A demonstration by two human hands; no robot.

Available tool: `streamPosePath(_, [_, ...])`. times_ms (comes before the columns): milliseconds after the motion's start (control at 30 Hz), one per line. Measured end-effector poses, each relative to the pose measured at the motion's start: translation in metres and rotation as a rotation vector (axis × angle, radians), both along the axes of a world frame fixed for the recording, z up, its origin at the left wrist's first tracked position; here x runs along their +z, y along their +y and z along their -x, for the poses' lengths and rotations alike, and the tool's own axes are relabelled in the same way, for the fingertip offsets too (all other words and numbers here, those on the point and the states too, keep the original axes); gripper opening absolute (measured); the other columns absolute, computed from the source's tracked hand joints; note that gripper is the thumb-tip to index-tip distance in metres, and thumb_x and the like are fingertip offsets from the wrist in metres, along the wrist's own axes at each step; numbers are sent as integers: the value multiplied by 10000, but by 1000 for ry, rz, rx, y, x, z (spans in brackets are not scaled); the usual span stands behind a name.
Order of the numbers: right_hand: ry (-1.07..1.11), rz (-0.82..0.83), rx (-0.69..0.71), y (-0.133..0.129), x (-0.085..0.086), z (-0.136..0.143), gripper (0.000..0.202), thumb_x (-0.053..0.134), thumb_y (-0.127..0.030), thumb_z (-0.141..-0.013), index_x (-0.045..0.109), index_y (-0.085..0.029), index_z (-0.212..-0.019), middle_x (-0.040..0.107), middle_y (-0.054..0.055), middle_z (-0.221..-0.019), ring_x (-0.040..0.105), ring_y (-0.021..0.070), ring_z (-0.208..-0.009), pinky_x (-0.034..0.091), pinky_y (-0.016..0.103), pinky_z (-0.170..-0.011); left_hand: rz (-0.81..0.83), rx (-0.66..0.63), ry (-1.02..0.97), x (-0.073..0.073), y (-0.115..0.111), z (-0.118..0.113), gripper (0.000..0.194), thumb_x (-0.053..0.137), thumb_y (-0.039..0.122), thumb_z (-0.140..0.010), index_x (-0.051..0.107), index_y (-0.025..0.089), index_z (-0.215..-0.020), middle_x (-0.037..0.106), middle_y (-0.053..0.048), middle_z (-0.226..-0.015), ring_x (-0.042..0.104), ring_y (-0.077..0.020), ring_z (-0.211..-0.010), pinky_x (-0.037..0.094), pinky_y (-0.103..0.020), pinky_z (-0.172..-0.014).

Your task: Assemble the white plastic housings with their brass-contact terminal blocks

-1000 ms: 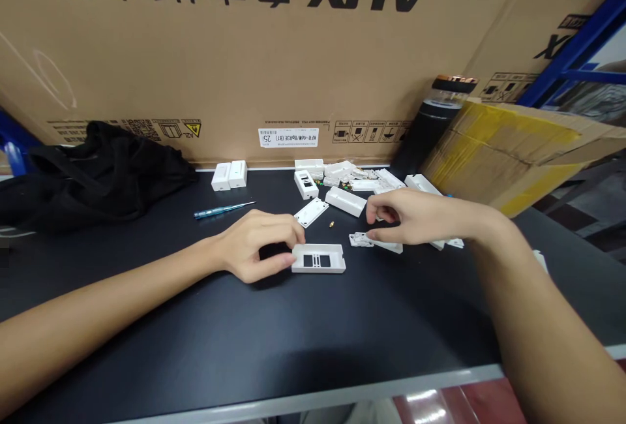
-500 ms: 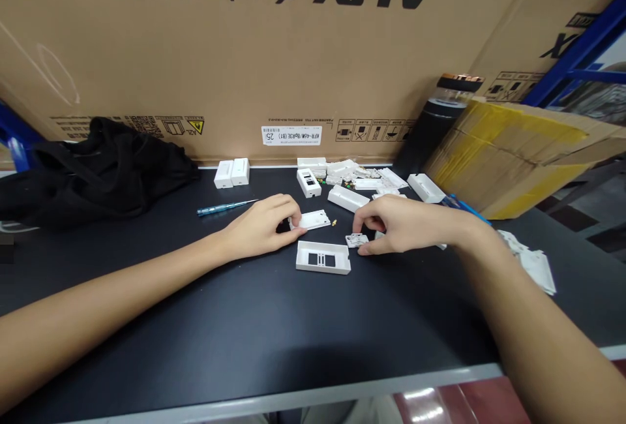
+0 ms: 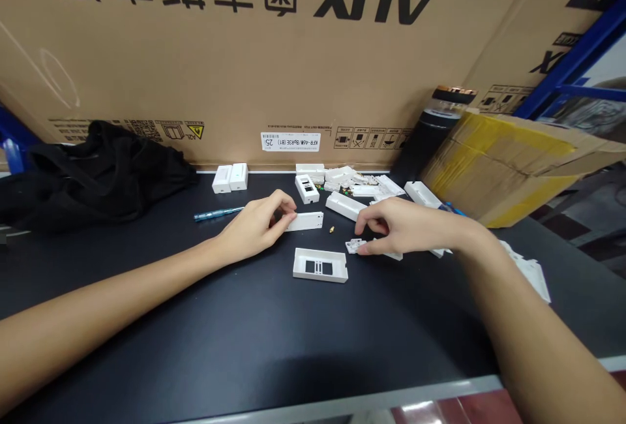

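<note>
My left hand pinches the left end of a flat white plastic cover plate, tilted up off the dark table. Thumb and fingertips of my right hand are closed at the edge of a small white plastic part low over the tabletop. Another white piece shows partly from beneath that hand. Between the hands lies a tiny brass-coloured piece. Nearer to me rests a white plastic housing, its hollow side up, with rectangular openings in its floor.
A blue screwdriver lies left, partly behind my left hand. Two white boxes, a white housing and a pile of white parts are farther back. Black cloth, a black bottle and a taped carton flank them.
My left hand has drawn slightly left and tilted the cover plate up, away from the brass-coloured piece. My right hand stays at the small white part. The camera view has shifted slightly.
</note>
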State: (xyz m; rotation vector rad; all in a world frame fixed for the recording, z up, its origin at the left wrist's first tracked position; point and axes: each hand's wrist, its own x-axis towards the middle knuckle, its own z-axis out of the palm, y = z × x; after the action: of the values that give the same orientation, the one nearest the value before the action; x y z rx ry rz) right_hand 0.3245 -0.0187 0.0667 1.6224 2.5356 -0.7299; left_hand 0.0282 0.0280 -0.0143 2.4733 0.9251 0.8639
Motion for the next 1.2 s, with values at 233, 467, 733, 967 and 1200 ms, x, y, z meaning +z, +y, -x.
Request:
streamPosePath(233, [-106, -485, -314, 28, -18, -34, 253, 528, -309, -878, 723, -167, -953, 744, 97, -944, 667, 245, -834, 467, 329, -731, -149, -67, 101, 0, -1, 1, 110, 522, 284, -1002, 594, 203, -1019, 662, -34, -961, 621, -148, -810, 500, -275, -685])
streamPosePath(467, [-145, -462, -279, 40, -39, -46, 434, 507, -222, -859, 695, -105, -1232, 706, 150, -1275, 608, 298, -1178, 448, 369, -1006, -173, -172, 157, 5, -7, 0, 153, 489, 262, -1016, 619, 188, -1047, 680, -62, -1019, 607, -193, -1005, 543, -348, -867])
streamPosePath(733, [-155, -409, -267, 38, -36, -35, 316, 523, -205, -818, 750, -128, -1024, 742, 136, -1112, 675, 254, -973, 482, 318, -842, -235, -648, 37, 12, -9, 5, 300, 575, 371, -953, 559, 183, -1187, 670, -115, -1104, 619, -236, -1020, 538, -396, -897])
streamPosePath(967, [-88, -302, -255, 18, -4, -33, 252, 553, -373, -869, 713, -185, -920, 749, 70, -933, 665, 218, -830, 463, 307, -734, -195, -636, 168, 18, -15, 1, 140, 636, 274, -866, 612, 213, -989, 648, -87, -1080, 626, -190, -889, 520, -315, -760])
streamPosePath(1200, [-43, -18, -187, 19, -10, -44, 281, 655, -434, -798, 670, -207, -962, 721, 32, -823, 646, 205, -733, 451, 304, -646, -194, -691, 234, 21, -14, 0, 140, 651, 309, -845, 613, 228, -953, 647, -90, -1022, 631, -212, -854, 521, -343, -746])
